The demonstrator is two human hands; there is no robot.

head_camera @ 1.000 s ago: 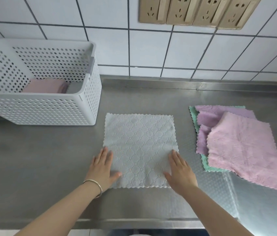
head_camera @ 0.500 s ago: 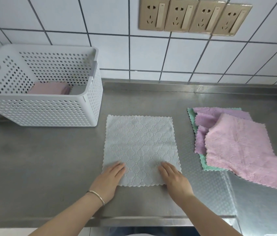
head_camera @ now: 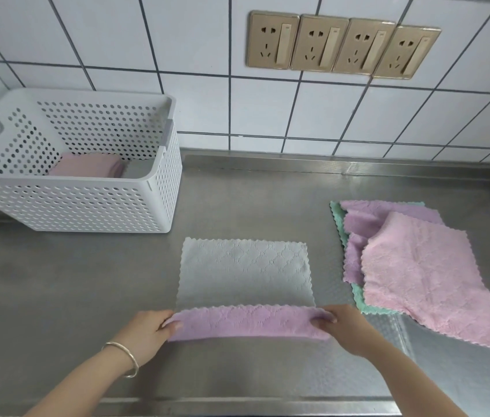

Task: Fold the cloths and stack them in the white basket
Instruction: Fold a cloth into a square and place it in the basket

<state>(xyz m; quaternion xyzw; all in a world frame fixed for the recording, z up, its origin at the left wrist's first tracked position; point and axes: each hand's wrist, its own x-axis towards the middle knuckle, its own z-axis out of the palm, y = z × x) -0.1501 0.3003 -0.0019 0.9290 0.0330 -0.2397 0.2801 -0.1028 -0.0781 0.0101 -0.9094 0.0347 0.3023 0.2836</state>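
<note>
Lighting: bright, even and diffuse, with no hard shadows; only a soft dim band lies under the white basket [head_camera: 159, 203] along its near wall. Reflection: the steel surface [head_camera: 252, 200] carries a dull, hazy sheen, brightest on the raised back edge to the right of the basket, without harsh glare. Picture quality: wide-angle distortion bends the tile lines [head_camera: 229, 76] above and to the right of the basket, focus is fair throughout, slightly soft at the frame's corners.

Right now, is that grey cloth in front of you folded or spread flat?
Partly folded: both hands, left hand and right hand, pinch the grey cloth by its near corners, turning its lilac underside up.
</note>
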